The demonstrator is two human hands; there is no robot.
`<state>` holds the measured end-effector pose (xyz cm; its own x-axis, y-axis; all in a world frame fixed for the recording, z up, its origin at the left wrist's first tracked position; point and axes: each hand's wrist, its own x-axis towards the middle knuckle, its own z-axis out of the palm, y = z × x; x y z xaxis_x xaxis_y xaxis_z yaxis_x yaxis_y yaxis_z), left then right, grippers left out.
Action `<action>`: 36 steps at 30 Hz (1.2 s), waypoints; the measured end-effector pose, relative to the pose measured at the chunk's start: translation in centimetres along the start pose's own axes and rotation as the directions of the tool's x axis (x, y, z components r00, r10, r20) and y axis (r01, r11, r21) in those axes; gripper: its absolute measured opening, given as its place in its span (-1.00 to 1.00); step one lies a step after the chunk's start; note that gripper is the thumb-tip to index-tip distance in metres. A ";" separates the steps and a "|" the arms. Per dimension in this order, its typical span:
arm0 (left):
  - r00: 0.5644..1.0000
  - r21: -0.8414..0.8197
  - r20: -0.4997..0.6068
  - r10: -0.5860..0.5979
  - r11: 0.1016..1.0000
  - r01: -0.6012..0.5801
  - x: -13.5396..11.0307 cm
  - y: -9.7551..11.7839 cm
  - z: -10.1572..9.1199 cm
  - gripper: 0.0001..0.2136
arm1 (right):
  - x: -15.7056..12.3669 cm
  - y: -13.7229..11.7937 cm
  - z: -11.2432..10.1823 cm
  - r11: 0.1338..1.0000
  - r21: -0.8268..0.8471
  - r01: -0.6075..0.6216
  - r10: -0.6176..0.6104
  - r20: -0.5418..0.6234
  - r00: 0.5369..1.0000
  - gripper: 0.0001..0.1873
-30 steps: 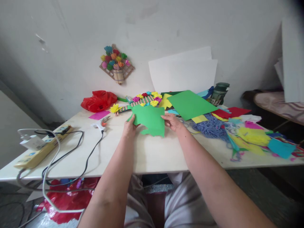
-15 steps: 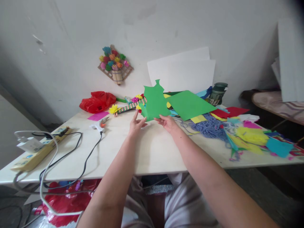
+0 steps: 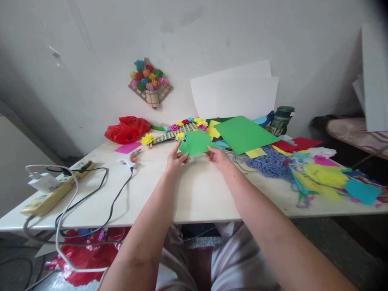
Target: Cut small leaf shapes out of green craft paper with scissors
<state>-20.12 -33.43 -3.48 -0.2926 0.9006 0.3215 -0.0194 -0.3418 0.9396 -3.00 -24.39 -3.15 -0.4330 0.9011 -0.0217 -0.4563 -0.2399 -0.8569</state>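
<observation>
Both hands hold a cut piece of green paper (image 3: 197, 143) above the middle of the table. My left hand (image 3: 176, 158) pinches its near left corner between thumb and fingers. At the near right corner, my right hand (image 3: 217, 157) grips the sheet the same way. Just behind the paper lies a craft piece of woven strips (image 3: 172, 135) trimmed with paper flowers, one of them a yellow flower (image 3: 147, 139) at its left end. A larger green sheet (image 3: 245, 135) rests to the right of my hands.
A glue gun (image 3: 129, 160) and a power strip (image 3: 57, 190) with trailing cords lie left. A red plastic bag (image 3: 127, 130) sits at the back left. Blue-grey yarn (image 3: 269, 163), paper scraps and a dark jar (image 3: 281, 120) are right. A flower decoration (image 3: 151, 83) hangs on the wall.
The green paper has tipped from nearly upright to almost flat, uncovering more of the flowered craft piece behind it. Both hands keep their hold on its near corners.
</observation>
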 end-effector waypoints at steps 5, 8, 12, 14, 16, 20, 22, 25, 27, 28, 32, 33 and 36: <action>0.999 -0.015 0.018 -0.028 0.999 0.029 -0.3 0.5 -0.1 -0.14 | 0.0 -0.2 -0.3 0.999 -0.037 0.025 -0.025 0.010 1.000 -0.84; 0.995 -0.003 0.054 -0.086 0.996 0.086 -0.4 0.6 -0.1 -0.21 | 0.0 0.1 -0.3 0.994 -0.103 0.036 -0.030 0.059 0.998 -0.78; 0.992 0.038 0.080 -0.097 0.995 0.094 -0.3 0.3 -0.2 -0.35 | 0.2 0.5 -0.2 0.985 -0.164 0.043 -0.029 0.087 0.996 -0.76; 0.997 0.075 0.045 -0.064 0.995 0.061 -0.2 0.0 -0.3 -0.42 | 0.3 0.7 -0.2 0.980 -0.191 0.053 -0.038 0.085 0.996 -0.77; 0.999 0.123 0.014 -0.050 0.991 0.047 -0.1 -0.1 -0.4 -0.48 | 0.4 0.6 -0.2 0.969 -0.231 0.085 -0.067 0.086 0.994 -0.77; 1.000 0.178 -0.013 -0.027 0.984 0.028 -0.1 0.0 -0.4 -0.51 | 0.4 0.4 -0.2 0.928 -0.302 0.220 -0.201 0.094 0.975 -0.44; 1.000 0.184 -0.016 -0.019 0.983 0.022 -0.1 0.2 -0.4 -0.51 | 0.3 0.2 -0.3 0.908 -0.311 0.280 -0.254 0.123 0.959 -0.25; 0.999 0.191 -0.017 -0.031 0.981 0.034 -0.2 0.5 -0.3 -0.50 | 0.2 -0.2 -0.4 0.896 -0.305 0.323 -0.279 0.181 0.943 -0.11; 0.999 0.202 -0.026 -0.027 0.979 0.031 -0.3 0.7 -0.2 -0.50 | 0.2 -0.4 -0.5 0.890 -0.307 0.337 -0.286 0.200 0.937 -0.07; 0.999 0.212 -0.032 -0.018 0.977 0.024 -0.3 0.7 -0.2 -0.51 | 0.2 -0.5 -0.5 0.884 -0.315 0.345 -0.289 0.211 0.934 -0.08; 0.999 0.215 -0.033 0.007 0.977 0.000 -0.2 0.7 -0.1 -0.52 | 0.4 -0.7 -0.9 0.863 -0.366 0.350 -0.269 0.254 0.929 -0.32; 1.000 0.195 -0.030 0.001 0.981 0.005 -0.2 0.7 -0.1 -0.51 | 0.5 -0.7 -1.0 0.859 -0.383 0.340 -0.253 0.260 0.932 -0.42; 0.999 0.130 -0.025 -0.024 0.991 0.027 -0.1 0.5 -0.1 -0.50 | 0.5 -0.8 -1.2 0.851 -0.435 0.293 -0.190 0.266 0.945 -0.63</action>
<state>-20.21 -33.75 -3.10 -0.3158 0.9017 0.2955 0.0970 -0.2791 0.9554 -1.95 -23.33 -3.05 -0.5293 0.8012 0.2791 -0.1777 0.2170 -0.9599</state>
